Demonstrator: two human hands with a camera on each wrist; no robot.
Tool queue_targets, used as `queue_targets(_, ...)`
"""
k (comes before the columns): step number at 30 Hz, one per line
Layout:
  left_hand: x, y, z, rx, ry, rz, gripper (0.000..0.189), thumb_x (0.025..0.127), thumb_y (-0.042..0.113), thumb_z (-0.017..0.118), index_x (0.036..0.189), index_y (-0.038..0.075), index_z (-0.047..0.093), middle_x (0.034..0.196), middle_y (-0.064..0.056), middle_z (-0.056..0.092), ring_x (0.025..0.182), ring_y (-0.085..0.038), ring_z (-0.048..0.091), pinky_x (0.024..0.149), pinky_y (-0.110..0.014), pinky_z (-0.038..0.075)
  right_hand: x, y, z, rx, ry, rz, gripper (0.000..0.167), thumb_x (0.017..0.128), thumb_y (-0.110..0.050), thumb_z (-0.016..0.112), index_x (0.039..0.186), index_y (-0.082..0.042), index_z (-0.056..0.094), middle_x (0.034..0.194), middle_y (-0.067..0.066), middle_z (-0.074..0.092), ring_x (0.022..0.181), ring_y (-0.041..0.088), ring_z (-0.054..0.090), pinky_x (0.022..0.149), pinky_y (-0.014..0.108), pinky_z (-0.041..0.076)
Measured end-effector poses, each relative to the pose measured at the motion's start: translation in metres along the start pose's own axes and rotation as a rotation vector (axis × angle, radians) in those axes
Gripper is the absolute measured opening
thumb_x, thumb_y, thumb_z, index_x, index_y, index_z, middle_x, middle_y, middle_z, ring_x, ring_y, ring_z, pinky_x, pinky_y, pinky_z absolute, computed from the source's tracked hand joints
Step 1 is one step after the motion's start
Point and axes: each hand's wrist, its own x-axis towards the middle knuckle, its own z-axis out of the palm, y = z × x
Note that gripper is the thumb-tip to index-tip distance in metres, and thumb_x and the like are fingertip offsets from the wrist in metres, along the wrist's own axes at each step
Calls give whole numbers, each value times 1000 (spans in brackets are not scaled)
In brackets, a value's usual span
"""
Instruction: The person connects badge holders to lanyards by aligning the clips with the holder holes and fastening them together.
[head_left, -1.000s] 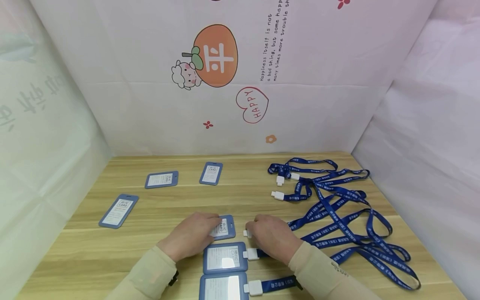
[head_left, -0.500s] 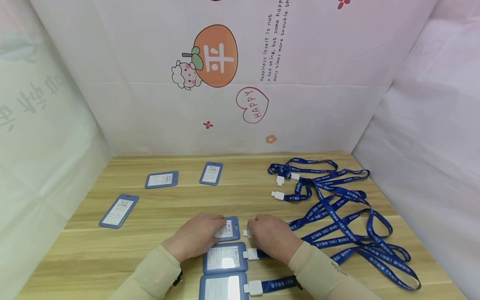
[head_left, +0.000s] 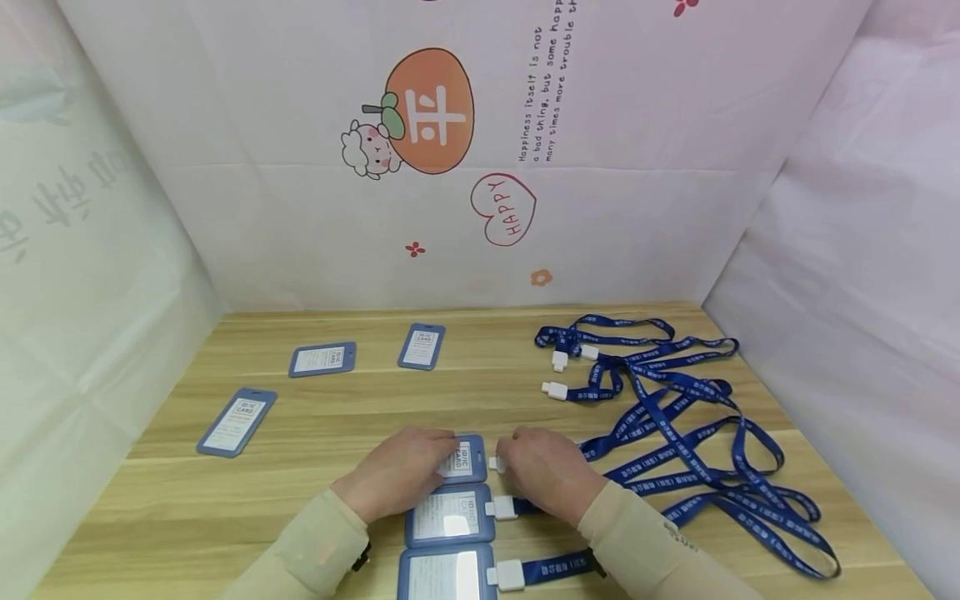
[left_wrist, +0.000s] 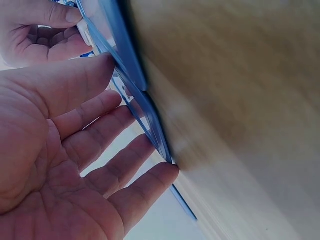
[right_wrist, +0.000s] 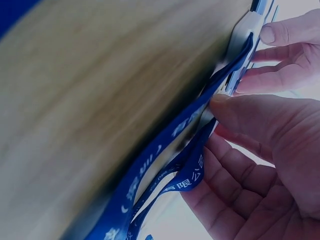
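Note:
In the head view, my left hand [head_left: 397,473] holds a blue badge holder [head_left: 472,457] flat on the wood, thumb at its near long edge and fingers at the far one. The left wrist view shows the fingertips right at the rim. My right hand [head_left: 550,468] pinches the white plastic clip [head_left: 492,463] of a blue lanyard [right_wrist: 175,132], mostly hidden by the fingers. This clip faces the holder's slotted end, a small gap between them. Just nearer lie a second badge holder [head_left: 450,517] and a third [head_left: 446,577], each with a white clip at its slot.
Three more badge holders, one left [head_left: 236,422], one back left [head_left: 322,359] and one at the back [head_left: 422,347], lie on the wooden table [head_left: 360,400]. Several tangled lanyards [head_left: 675,442] spread over the right side. White printed cloth [head_left: 300,242] walls the table's back and sides.
My left hand has slid the badge holder to the right, narrowing the gap to the clip, and slightly nearer the second holder. The right hand has stayed almost in place.

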Motion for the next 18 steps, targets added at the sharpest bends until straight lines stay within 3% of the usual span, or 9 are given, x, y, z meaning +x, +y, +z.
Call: queue_targets(18,5,4,2,28,4,19,40,96,14,72,135,10,68,138,-7,69,126,-26,66,109,-42,54,1,3,2,6,28,18,11,97,-21,75,105,-14,77,86,-1,71,70,8,62,64,25,58)
